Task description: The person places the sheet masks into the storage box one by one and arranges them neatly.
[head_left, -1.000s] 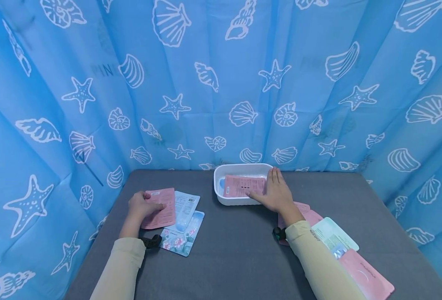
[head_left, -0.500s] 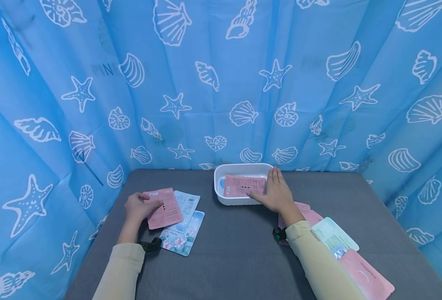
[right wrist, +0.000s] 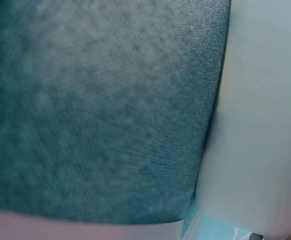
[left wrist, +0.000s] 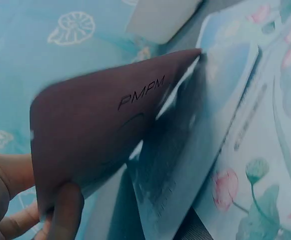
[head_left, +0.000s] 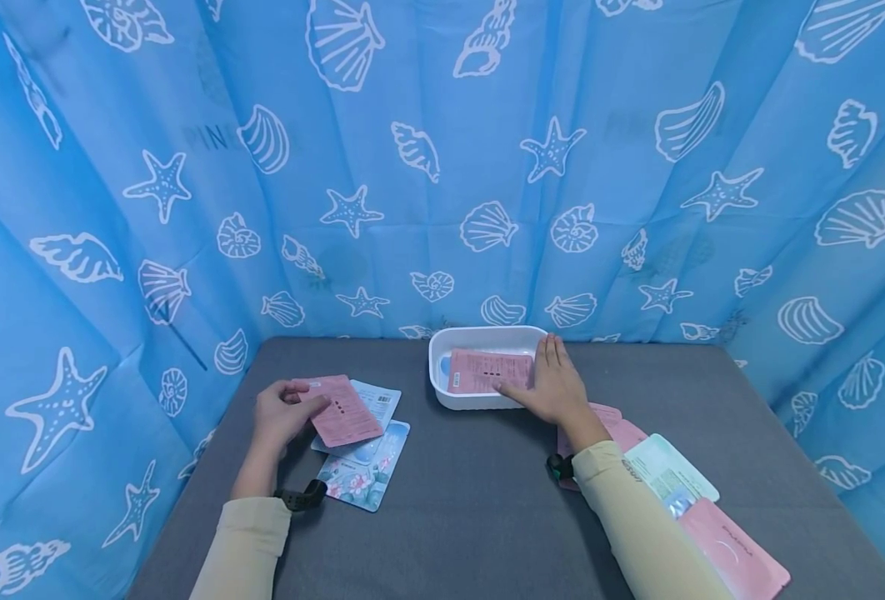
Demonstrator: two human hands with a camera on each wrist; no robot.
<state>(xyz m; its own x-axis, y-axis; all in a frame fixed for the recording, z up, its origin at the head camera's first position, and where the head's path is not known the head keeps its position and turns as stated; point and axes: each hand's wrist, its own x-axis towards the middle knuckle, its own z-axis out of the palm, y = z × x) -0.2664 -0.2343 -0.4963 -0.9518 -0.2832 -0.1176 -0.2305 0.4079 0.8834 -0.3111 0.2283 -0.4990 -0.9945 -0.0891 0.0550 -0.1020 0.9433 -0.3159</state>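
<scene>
Right now your left hand (head_left: pixel 277 414) pinches a pink sachet (head_left: pixel 340 410) by its near-left edge, thumb on top and fingers under it, so the sachet tilts up off the table; in the left wrist view its underside (left wrist: pixel 110 125) shows the printed letters "PMPM" and your thumb (left wrist: pixel 63 210) presses its lower corner. The landmark here is the white tray (head_left: pixel 442 383), which stands at the back middle of the grey table (head_left: pixel 472 500). The pinched sachet is well to the left of the tray. Directly beneath it lies a pale blue-white sachet (head_left: pixel 378 402), and nearer you than that a floral sachet (head_left: pixel 363 479), both flat on the table.

Your right hand (head_left: pixel 555 385) rests against the tray's right side with fingers straight and held together, the thumb reaching over the near rim toward a pink sachet in the tray (head_left: pixel 487 372). The right wrist view shows only blurred grey cloth and the tray's white wall (right wrist: pixel 265 110). To the right of the tray and nearer you, partly under your right sleeve (head_left: pixel 637 517), lie more pink sachets (head_left: pixel 618 433), a pale green one (head_left: pixel 667 475) and another pink one (head_left: pixel 735 558).
</scene>
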